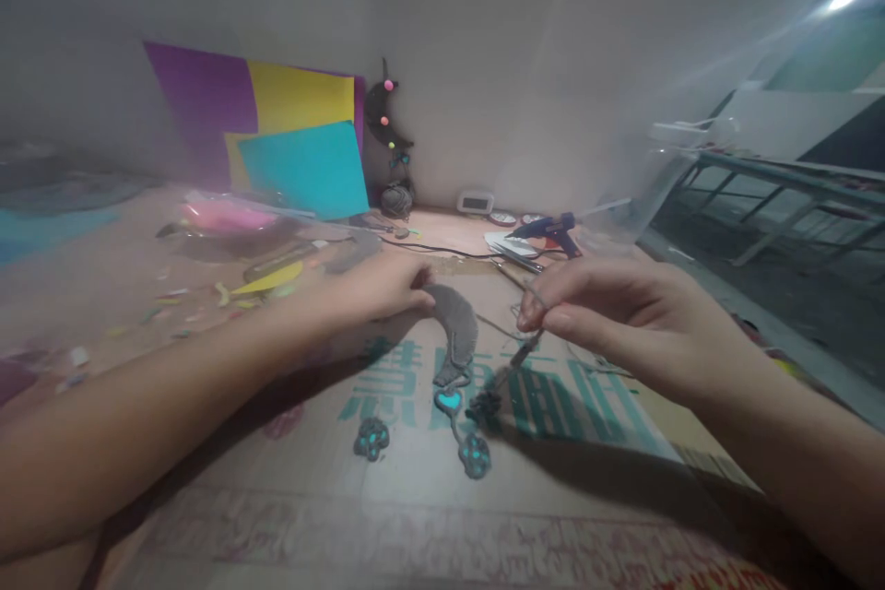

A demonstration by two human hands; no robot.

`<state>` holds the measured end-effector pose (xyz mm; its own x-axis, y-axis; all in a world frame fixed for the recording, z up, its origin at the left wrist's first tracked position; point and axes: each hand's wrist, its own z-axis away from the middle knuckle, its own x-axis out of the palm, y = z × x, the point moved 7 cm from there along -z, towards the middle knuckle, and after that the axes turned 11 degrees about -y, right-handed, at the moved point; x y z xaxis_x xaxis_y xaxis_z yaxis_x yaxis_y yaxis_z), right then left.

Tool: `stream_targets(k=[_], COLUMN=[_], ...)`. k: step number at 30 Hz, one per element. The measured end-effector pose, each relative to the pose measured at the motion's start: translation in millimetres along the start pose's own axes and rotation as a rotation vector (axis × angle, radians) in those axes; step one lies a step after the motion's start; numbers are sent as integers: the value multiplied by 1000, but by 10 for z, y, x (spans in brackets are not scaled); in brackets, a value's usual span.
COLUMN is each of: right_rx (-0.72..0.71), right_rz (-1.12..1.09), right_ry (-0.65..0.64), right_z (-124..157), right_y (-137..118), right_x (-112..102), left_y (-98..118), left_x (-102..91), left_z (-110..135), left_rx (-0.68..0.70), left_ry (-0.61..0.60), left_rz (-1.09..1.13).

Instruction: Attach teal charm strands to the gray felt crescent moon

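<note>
Nearest, a small grey paw-shaped piece with turquoise spots (371, 439) lies apart from a second spotted grey paw (475, 458), joined by cord to a grey heart with a turquoise centre (448, 401). Just beyond, the left hand (383, 288) pinches the upper tip of a grey, curved crescent (460, 324) low over the bench; the right hand (626, 309) pinches a thin grey strand (536, 297) above a blurred dark-grey clump (485, 406). Tugging that strand could tangle it or drag the heart askew.
</note>
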<state>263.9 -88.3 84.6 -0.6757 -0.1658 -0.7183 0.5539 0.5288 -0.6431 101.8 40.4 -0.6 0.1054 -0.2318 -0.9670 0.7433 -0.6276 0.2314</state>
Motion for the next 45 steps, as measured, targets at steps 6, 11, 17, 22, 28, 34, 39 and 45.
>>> stream_targets(k=[6, 11, 17, 22, 28, 34, 39, 45], right_rx=[-2, 17, 13, 1, -6, -9, 34, 13], right_rz=[-78, -95, -94, -226, -324, -399, -413, -477], right_ry=[22, 135, 264, 347, 399, 382, 344, 329], right_z=[4, 11, -58, -115, -216, -277, -301, -319], right_y=[45, 63, 118, 176, 273, 313, 309, 349], right_x=[12, -96, -151, -158, -156, -76, 6, 57], left_y=[34, 181, 283, 393, 485, 630, 692, 707], left_x=[-520, -988, -1297, -1473, -1598, -1555, -1497, -1465], left_z=[157, 470, 680, 853, 953, 978, 979, 985], left_rx=[28, 55, 169, 198, 175, 193, 212, 237], left_ry=[270, 551, 712, 804, 838, 846, 848, 827], left_rz=[387, 363, 493, 492, 475, 367, 345, 332])
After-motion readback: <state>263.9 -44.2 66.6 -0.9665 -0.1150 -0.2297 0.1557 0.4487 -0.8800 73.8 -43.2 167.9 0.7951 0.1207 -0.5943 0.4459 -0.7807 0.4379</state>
